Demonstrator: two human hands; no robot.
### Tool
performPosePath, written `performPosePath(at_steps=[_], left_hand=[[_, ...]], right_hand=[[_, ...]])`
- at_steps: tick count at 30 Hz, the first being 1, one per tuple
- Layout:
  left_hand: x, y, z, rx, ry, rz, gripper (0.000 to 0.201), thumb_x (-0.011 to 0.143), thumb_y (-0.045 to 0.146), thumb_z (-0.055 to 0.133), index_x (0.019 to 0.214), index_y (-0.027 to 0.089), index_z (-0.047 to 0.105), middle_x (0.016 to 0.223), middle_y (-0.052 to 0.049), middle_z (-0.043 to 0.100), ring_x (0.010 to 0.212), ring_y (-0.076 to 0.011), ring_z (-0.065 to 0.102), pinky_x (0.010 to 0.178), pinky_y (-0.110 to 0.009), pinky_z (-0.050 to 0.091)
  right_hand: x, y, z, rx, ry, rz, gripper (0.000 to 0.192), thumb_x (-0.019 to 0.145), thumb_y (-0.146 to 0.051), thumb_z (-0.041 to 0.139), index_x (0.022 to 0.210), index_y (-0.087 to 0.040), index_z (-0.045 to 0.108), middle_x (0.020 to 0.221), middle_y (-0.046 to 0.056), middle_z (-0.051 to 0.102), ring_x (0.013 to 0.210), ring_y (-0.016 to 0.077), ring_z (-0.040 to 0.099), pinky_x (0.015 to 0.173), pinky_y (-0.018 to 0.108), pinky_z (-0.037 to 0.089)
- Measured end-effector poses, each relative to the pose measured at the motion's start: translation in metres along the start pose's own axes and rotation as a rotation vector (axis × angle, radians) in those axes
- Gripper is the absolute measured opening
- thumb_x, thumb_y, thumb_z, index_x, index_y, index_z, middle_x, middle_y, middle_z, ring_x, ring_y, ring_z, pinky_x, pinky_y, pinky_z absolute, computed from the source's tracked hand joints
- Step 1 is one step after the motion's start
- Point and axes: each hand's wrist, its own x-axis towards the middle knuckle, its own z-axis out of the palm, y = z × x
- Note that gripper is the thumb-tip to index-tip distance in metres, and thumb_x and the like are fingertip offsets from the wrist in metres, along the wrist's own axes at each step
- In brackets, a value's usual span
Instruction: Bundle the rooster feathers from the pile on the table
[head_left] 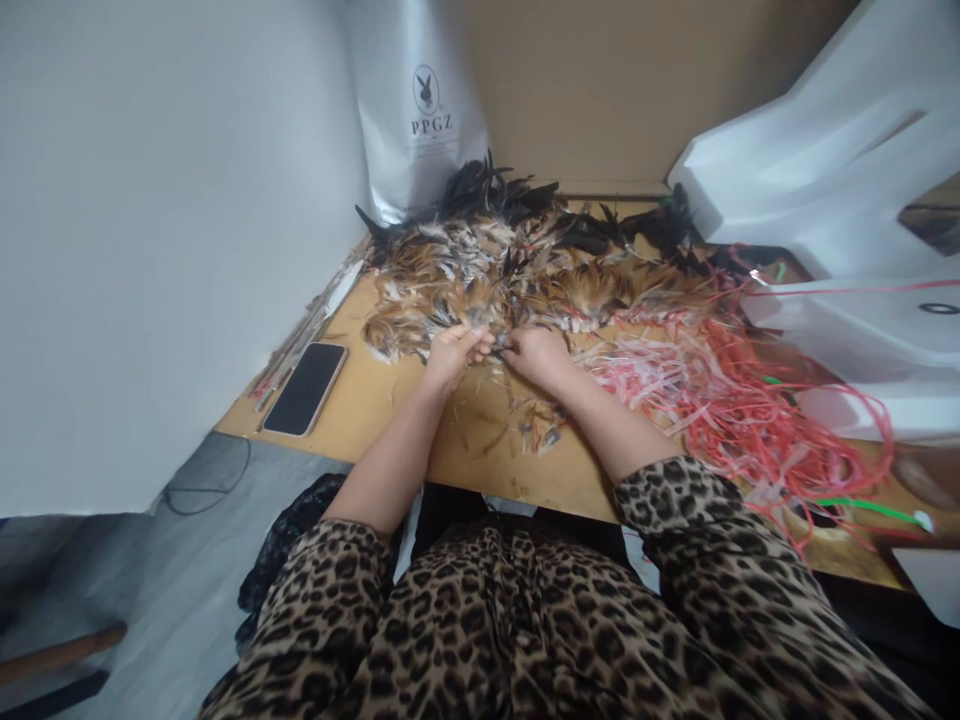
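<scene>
My left hand (454,352) is closed in a pinch at the front of a big pile of feathers (480,250), brown and tan with black ones behind. Close to its right, my right hand (541,356) is also pinched shut, fingers pointing left. Small feathers show at the fingertips of both hands, though their exact outline is blurred. Loose feather scraps (549,436) lie on the tan tabletop (465,460) in front of the hands. A heap of red and pink plastic string (750,410) spreads beside my right forearm.
A dark-screened phone (306,388) lies at the table's left edge, near thin sticks (300,335). Behind the feathers stands a silvery white bag (420,120) with printed lettering. White plastic bags (795,150) fill the right side. A roll of tape (821,520) sits at front right.
</scene>
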Motion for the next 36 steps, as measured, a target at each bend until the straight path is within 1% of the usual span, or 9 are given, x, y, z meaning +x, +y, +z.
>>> performPosePath(at_steps=[4,7,10,14,18,21,25,31,36], left_hand=[[0.000,0.000,0.000,0.008,0.018,-0.016,0.018,0.069,0.028,0.067,0.075,0.011,0.064,0.072,-0.004,0.068,0.050,-0.0031,0.053,0.046,-0.015,0.038],[0.000,0.001,0.000,-0.023,0.034,-0.024,0.017,0.069,0.026,0.067,0.076,0.011,0.064,0.076,-0.005,0.069,0.051,-0.0028,0.054,0.047,-0.014,0.039],[0.000,0.001,-0.001,-0.066,0.031,-0.034,0.017,0.069,0.026,0.067,0.076,0.010,0.064,0.076,-0.005,0.069,0.052,-0.0026,0.054,0.047,-0.013,0.040],[-0.001,0.001,0.001,-0.103,0.013,-0.082,0.015,0.071,0.024,0.067,0.075,0.010,0.064,0.075,-0.005,0.069,0.054,-0.0028,0.056,0.047,-0.012,0.041],[-0.004,0.000,0.005,-0.149,-0.061,-0.206,0.013,0.072,0.021,0.066,0.079,0.010,0.064,0.080,-0.007,0.069,0.056,-0.0034,0.059,0.048,-0.011,0.043],[-0.005,-0.003,0.006,-0.192,-0.125,-0.266,0.012,0.072,0.018,0.066,0.081,0.010,0.065,0.081,-0.007,0.069,0.056,-0.0035,0.059,0.046,-0.010,0.042],[-0.004,-0.004,0.006,-0.202,-0.138,-0.295,0.006,0.075,0.014,0.062,0.079,0.010,0.065,0.077,-0.006,0.069,0.056,-0.0033,0.059,0.046,-0.010,0.042],[-0.003,-0.004,0.004,-0.220,-0.145,-0.267,0.007,0.075,0.016,0.062,0.079,0.009,0.064,0.077,-0.006,0.069,0.055,-0.0026,0.058,0.049,-0.010,0.044],[-0.003,0.000,0.003,-0.219,-0.112,-0.243,0.008,0.075,0.017,0.063,0.079,0.010,0.064,0.077,-0.005,0.068,0.056,-0.0025,0.058,0.049,-0.010,0.043]], right_hand=[[0.001,0.004,0.002,-0.032,-0.004,0.052,0.020,0.074,-0.023,0.050,0.074,-0.017,0.068,0.078,0.013,0.068,0.073,0.0219,0.060,0.061,0.029,0.036],[0.005,0.014,0.003,0.153,0.069,0.078,0.018,0.071,-0.023,0.051,0.066,-0.016,0.067,0.068,0.008,0.066,0.064,0.0169,0.057,0.058,0.026,0.036],[0.008,0.021,0.002,0.538,0.063,0.125,0.014,0.066,-0.024,0.055,0.060,-0.015,0.063,0.054,0.001,0.059,0.050,0.0107,0.048,0.051,0.023,0.033],[0.009,0.017,-0.002,1.180,-0.026,0.325,0.019,0.061,-0.033,0.064,0.067,-0.015,0.062,0.043,-0.005,0.047,0.037,0.0056,0.032,0.040,0.021,0.024],[0.009,0.006,-0.001,1.535,-0.043,0.340,0.028,0.050,-0.035,0.074,0.064,-0.015,0.059,0.044,-0.006,0.046,0.041,0.0045,0.036,0.042,0.019,0.027],[0.009,0.000,0.007,1.533,0.009,0.307,0.030,0.051,-0.036,0.075,0.068,-0.015,0.062,0.049,-0.005,0.053,0.044,0.0049,0.040,0.046,0.020,0.033],[0.008,-0.002,0.013,1.410,0.071,0.228,0.028,0.056,-0.039,0.073,0.069,-0.016,0.063,0.059,-0.002,0.061,0.052,0.0074,0.050,0.057,0.023,0.041],[0.008,0.004,0.004,1.372,0.076,0.267,0.026,0.059,-0.038,0.070,0.070,-0.016,0.060,0.052,-0.004,0.054,0.045,0.0061,0.043,0.047,0.020,0.033],[0.009,0.009,0.000,1.257,0.069,0.242,0.024,0.060,-0.034,0.067,0.075,-0.016,0.061,0.055,-0.004,0.054,0.047,0.0072,0.045,0.049,0.021,0.035]])
